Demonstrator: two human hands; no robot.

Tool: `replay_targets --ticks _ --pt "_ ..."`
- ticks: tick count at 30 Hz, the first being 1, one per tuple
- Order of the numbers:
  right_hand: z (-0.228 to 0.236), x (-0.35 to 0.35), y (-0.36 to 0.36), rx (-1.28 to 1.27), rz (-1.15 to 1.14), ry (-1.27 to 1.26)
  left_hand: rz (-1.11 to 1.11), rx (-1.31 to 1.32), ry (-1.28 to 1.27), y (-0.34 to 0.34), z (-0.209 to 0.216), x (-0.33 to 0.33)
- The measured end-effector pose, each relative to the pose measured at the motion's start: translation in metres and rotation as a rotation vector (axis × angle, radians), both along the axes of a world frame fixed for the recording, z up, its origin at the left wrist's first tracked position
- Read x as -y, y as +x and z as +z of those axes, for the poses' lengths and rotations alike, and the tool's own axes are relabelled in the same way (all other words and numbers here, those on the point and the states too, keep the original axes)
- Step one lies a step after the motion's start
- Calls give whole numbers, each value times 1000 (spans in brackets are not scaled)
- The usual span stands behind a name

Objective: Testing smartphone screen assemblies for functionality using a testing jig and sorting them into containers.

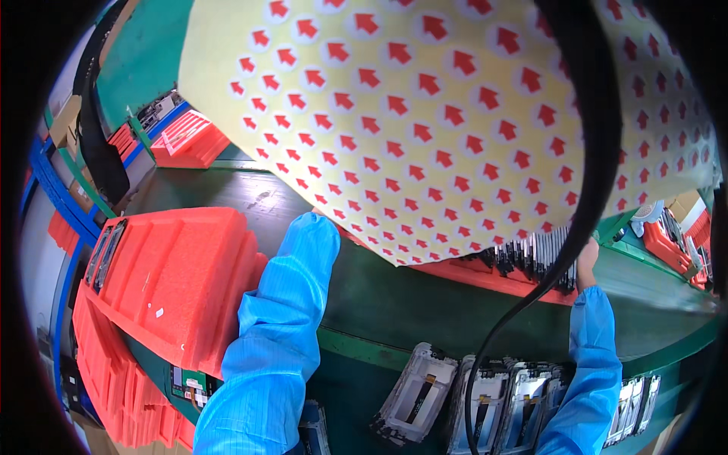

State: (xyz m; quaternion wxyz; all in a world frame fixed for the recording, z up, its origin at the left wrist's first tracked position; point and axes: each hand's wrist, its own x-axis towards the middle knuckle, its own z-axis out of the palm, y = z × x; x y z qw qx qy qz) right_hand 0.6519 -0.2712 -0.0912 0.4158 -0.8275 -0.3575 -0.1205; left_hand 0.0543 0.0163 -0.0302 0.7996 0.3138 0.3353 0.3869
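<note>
A red foam tray [506,282] with a row of thin black and silver parts [540,254] lies on the dark green conveyor belt. Most of it is hidden by a pale yellow sheet of red arrow stickers [394,114] hanging close in front. My right hand [587,262] is at the tray's right end, closed on its edge, with the fingertips out of sight. My left hand [318,213] reaches toward the tray's left end. Only a sliver of it shows past the blue sleeve, and its fingers are behind the sheet.
Red foam trays [171,280] are stacked at the left. White-and-grey frames [417,390] stand along the near edge. A black cable [523,303] hangs before my right arm. More red trays [189,140] sit far left, and a filled red tray [667,241] at far right.
</note>
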Motion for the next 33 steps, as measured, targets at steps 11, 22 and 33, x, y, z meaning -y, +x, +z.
replay_targets --ticks 11,22,33 --pt "26 2 -24 -58 -56 140 -108 126 -7 16 -7 -41" --pt "-4 -16 17 -83 -43 -8 -177 170 119 1 -28 -29" --pt "-58 -27 57 -687 111 14 -160 -247 251 -1 -44 -22"
